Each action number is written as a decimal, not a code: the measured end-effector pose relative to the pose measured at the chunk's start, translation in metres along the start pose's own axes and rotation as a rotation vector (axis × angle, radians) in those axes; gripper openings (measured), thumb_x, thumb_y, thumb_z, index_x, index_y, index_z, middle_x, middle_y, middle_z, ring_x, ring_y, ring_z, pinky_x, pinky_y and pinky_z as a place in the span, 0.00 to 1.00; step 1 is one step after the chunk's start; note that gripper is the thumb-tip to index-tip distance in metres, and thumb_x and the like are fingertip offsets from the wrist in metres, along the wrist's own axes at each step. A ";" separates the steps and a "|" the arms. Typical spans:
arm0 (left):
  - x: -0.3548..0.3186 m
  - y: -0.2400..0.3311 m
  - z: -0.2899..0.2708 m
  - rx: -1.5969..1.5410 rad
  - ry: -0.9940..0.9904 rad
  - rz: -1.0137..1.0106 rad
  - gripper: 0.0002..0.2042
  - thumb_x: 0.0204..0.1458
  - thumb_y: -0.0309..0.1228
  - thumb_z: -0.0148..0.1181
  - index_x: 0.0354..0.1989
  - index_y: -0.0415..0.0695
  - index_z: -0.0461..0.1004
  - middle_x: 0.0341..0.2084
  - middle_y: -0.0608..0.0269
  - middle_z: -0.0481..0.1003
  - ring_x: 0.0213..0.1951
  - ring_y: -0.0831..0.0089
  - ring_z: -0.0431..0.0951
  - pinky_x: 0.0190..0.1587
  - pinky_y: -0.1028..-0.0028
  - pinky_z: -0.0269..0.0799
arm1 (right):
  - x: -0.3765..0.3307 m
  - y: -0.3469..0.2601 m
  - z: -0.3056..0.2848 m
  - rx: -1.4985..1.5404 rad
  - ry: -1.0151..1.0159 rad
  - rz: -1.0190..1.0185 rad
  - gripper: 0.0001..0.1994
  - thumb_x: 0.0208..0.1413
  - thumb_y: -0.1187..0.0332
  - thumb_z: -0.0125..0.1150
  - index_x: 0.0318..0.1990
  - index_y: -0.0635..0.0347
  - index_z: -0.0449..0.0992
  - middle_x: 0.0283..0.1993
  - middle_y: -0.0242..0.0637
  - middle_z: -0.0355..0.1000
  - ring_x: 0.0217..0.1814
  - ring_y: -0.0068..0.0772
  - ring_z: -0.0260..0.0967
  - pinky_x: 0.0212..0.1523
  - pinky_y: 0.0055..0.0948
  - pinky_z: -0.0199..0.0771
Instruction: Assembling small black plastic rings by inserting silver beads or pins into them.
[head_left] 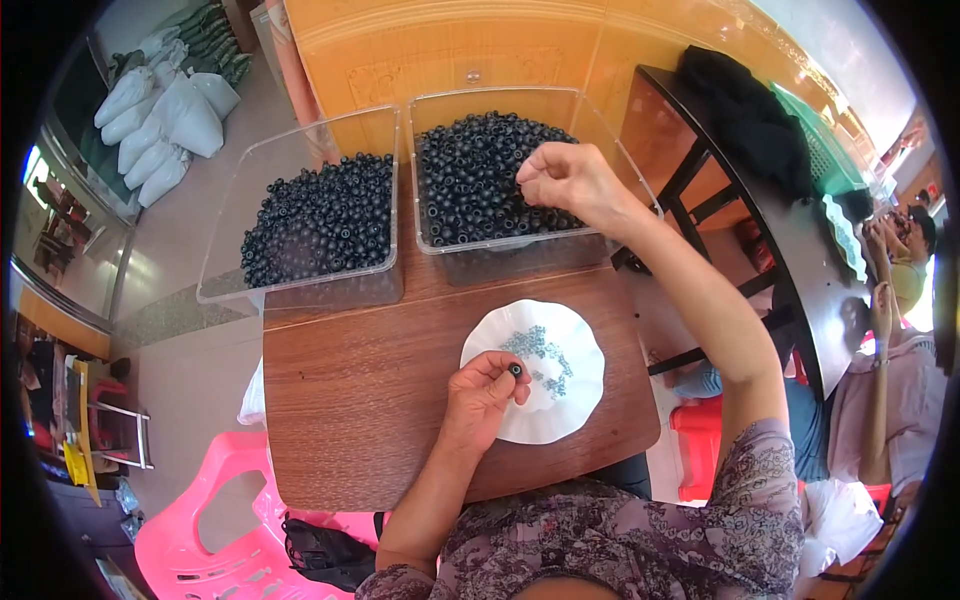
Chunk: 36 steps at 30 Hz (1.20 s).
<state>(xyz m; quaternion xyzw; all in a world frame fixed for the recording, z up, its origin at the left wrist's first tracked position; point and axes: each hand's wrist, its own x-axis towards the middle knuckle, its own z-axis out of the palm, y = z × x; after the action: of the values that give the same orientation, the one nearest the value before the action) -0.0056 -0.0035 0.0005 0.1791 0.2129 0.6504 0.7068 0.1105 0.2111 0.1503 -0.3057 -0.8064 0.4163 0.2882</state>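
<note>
My left hand (482, 398) is closed in a pinch on a small round black piece with a pale-rimmed hole (515, 369). It hovers at the left side of a white scalloped plate (580, 418), on which a scatter of tiny bluish-clear bits (538, 345) lies. My right hand (575, 185) is over the right-hand clear plastic bin (520, 243), fingers pressed together; anything between them is hidden. Many similar round black pieces (470, 180) fill that bin. Beside it, the left clear bin (300, 285) holds more black pieces (325, 215).
Both bins and the plate stand on a brown wooden table (350, 400). A pink plastic chair (215, 500) is at the lower left. Full white sacks (190, 115) lie far left. At right, people sit by a dark table (800, 270) bearing a green basket (825, 140).
</note>
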 end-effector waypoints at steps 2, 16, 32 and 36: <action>-0.001 -0.001 -0.001 0.005 0.011 0.003 0.08 0.50 0.22 0.57 0.37 0.34 0.71 0.30 0.56 0.74 0.28 0.72 0.72 0.35 0.75 0.68 | -0.025 -0.014 0.004 0.264 0.033 0.072 0.07 0.46 0.75 0.59 0.33 0.66 0.75 0.28 0.34 0.73 0.29 0.18 0.67 0.32 0.18 0.67; -0.018 -0.008 0.029 0.051 0.009 0.030 0.08 0.49 0.25 0.59 0.36 0.34 0.70 0.29 0.56 0.74 0.27 0.72 0.71 0.33 0.75 0.67 | -0.173 0.015 0.067 0.904 0.125 0.293 0.07 0.45 0.81 0.60 0.34 0.67 0.74 0.33 0.39 0.74 0.35 0.29 0.72 0.37 0.23 0.72; -0.047 -0.022 0.041 0.065 0.068 -0.012 0.08 0.50 0.25 0.58 0.37 0.34 0.70 0.30 0.56 0.74 0.28 0.72 0.72 0.33 0.76 0.67 | -0.213 0.008 0.092 0.620 0.255 0.042 0.09 0.42 0.86 0.59 0.33 0.68 0.75 0.36 0.39 0.71 0.39 0.27 0.69 0.41 0.23 0.69; -0.048 -0.026 0.039 0.054 0.061 -0.018 0.08 0.51 0.24 0.57 0.37 0.34 0.70 0.30 0.56 0.74 0.28 0.72 0.72 0.33 0.76 0.67 | -0.217 0.006 0.096 0.702 0.279 0.084 0.09 0.42 0.86 0.59 0.33 0.68 0.75 0.36 0.39 0.71 0.39 0.27 0.68 0.42 0.24 0.68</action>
<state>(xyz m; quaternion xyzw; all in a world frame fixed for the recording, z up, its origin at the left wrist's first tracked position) 0.0341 -0.0524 0.0224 0.1762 0.2536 0.6431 0.7008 0.1833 0.0079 0.0527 -0.2746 -0.5544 0.6331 0.4652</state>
